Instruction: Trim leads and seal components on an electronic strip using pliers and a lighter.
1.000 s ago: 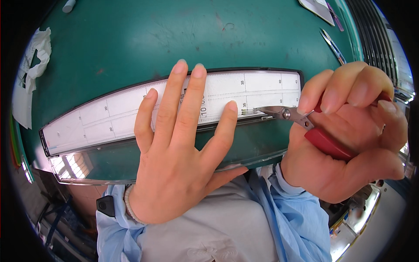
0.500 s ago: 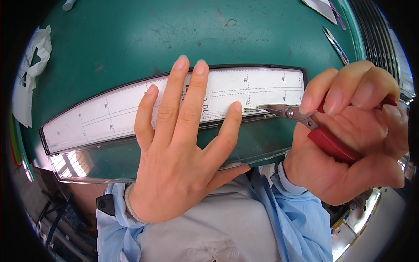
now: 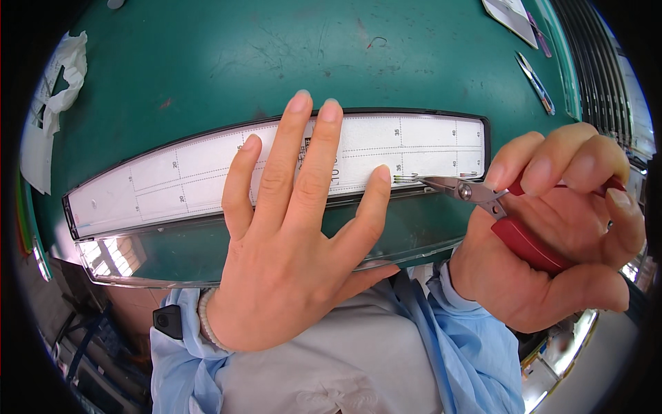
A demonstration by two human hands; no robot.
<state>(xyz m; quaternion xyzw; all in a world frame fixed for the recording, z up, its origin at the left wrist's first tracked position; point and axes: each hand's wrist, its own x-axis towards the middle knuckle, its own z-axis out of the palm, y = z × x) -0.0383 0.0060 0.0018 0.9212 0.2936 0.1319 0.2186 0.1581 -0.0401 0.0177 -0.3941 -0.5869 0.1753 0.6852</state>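
A long, shallow, curved case (image 3: 96,200) with a black rim lies before me, its white scale sheet printed with dashed lines. My left hand (image 3: 279,269) rests over it with fingers spread, fingertips on the sheet and near the far rim. In my right hand (image 3: 558,228) are small pliers (image 3: 524,241) with red handles and narrow metal jaws. The jaw tips reach the sheet's near right part, by tiny thin greenish pieces (image 3: 405,179) close to my left index fingertip. Whether the jaws grip one of them I cannot make out.
The case's clear lid (image 3: 158,259) is folded toward me at the table edge. Tweezers (image 3: 536,83) and a white pad (image 3: 512,19) lie at the far right of the green tabletop (image 3: 241,55). Crumpled white paper (image 3: 67,79) is at the left.
The case and my left hand appear slightly further right and lower in view. The pliers have also shifted a little, and my right fingers have moved lower.
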